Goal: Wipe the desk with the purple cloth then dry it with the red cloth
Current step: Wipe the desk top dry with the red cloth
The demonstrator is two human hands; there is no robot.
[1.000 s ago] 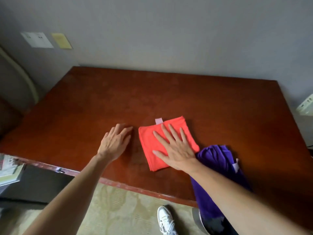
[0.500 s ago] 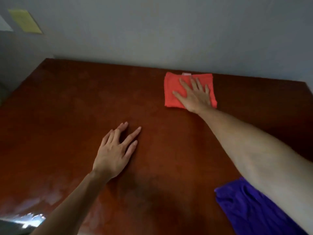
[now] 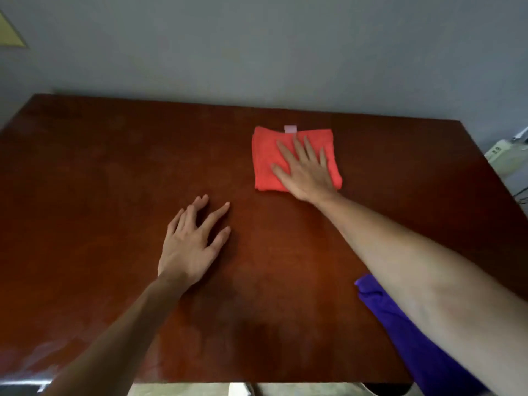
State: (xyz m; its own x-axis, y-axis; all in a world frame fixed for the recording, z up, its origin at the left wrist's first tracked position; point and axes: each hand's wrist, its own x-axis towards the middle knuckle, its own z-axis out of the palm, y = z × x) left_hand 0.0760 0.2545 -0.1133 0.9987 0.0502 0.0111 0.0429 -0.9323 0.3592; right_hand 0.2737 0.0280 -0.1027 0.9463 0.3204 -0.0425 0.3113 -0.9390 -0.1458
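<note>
The folded red cloth (image 3: 265, 158) lies on the dark wooden desk (image 3: 100, 181), right of centre and a little short of the back edge, a pale tag at its far side. My right hand (image 3: 304, 172) presses flat on it with fingers spread. My left hand (image 3: 191, 244) rests on the bare desk nearer to me, fingers apart, holding nothing. The purple cloth (image 3: 414, 341) lies crumpled at the front right corner and hangs over the edge, partly hidden by my right forearm.
A grey wall (image 3: 257, 52) rises behind the desk with a yellow note (image 3: 10, 34) at far left. A white device (image 3: 505, 154) sits off the desk's right side. Carpet and a white shoe (image 3: 240, 390) show below the front edge.
From a second ago my right hand slid the red cloth from the near middle to the back of the desk, and it has since come slightly back toward me. My left hand stayed on the desk.
</note>
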